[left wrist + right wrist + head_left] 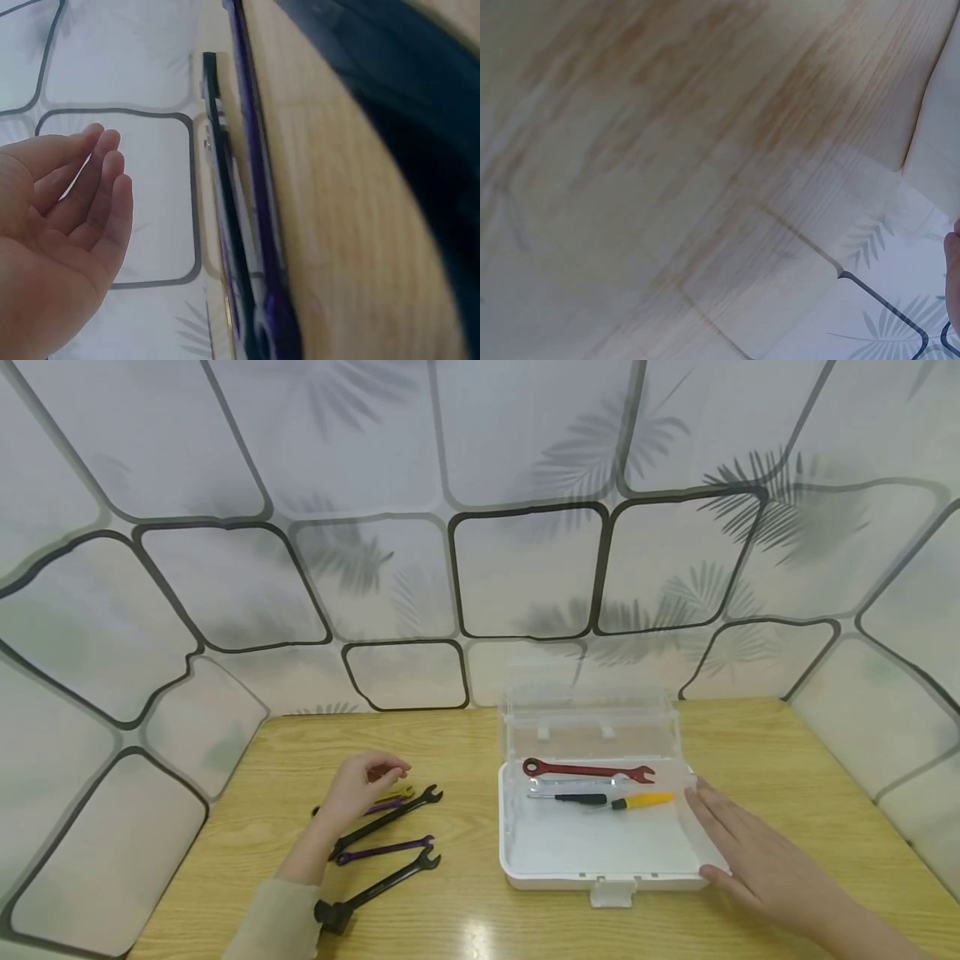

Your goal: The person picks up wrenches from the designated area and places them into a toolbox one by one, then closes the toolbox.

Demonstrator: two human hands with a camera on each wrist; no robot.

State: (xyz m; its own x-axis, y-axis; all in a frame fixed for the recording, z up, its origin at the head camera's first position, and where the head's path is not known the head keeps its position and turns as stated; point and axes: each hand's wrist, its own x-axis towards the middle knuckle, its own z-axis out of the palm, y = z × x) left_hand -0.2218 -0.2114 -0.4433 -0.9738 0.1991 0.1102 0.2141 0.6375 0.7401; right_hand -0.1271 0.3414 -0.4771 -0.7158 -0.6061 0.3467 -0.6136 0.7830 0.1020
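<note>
My left hand [356,789] hovers over the far end of a row of wrenches, its fingers loosely bent toward the thumb and nothing between them. Beneath and beside it lie a yellow wrench [401,793], a long black wrench [390,818] and a small purple wrench [386,849]. Another purple wrench is partly hidden by the wrist. My right hand [765,860] rests against the right side of a white toolbox [551,883], fingers straight along the wall, thumb by the front corner. Inside are a red wrench [585,770], a silver wrench [573,782], a black screwdriver [585,798] and a yellow-handled screwdriver [648,799].
The toolbox's clear lid [592,735] stands raised at the back, near the patterned wall covering [405,672]. A black tool [390,883] with a bulky near end lies closest to me on the wooden table [465,827]. The box's front latch [613,893] hangs down.
</note>
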